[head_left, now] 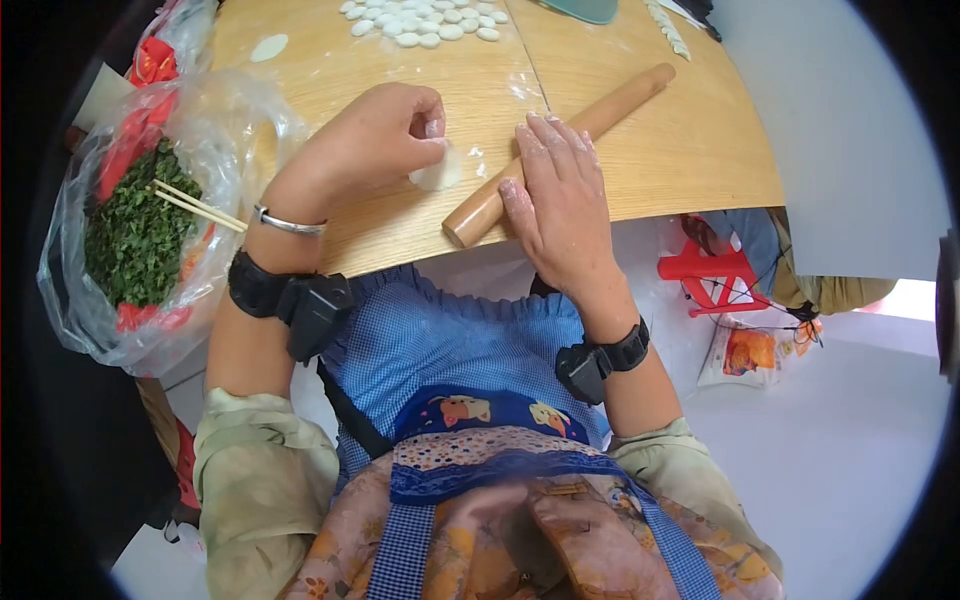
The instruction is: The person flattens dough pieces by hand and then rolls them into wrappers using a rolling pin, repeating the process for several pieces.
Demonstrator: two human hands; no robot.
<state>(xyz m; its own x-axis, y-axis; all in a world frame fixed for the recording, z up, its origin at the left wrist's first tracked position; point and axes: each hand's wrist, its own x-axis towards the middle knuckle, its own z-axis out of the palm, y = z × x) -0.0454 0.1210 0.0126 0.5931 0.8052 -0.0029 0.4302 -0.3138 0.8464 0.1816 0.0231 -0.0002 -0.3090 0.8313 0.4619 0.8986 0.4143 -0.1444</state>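
Observation:
A small, round dough wrapper [437, 170] lies near the table's front edge, partly covered by my left hand [385, 130]. That hand's floured thumb and fingertips are closed on its far edge. To the right, a wooden rolling pin [625, 101] slants across the tabletop from near left to far right. My right hand [560, 185] rests flat on the pin's nearer half, fingers stretched out and dusted with flour. The pin's near end sticks out past my right thumb, to the right of the wrapper.
Several dough pieces [430, 22] cluster at the back of the table [360, 230], with a flat wrapper [269, 48] to their left. On the left, a plastic bag [75, 300] holds chopped greens [140, 235] and chopsticks [200, 207]. A red stool [710, 270] stands below right.

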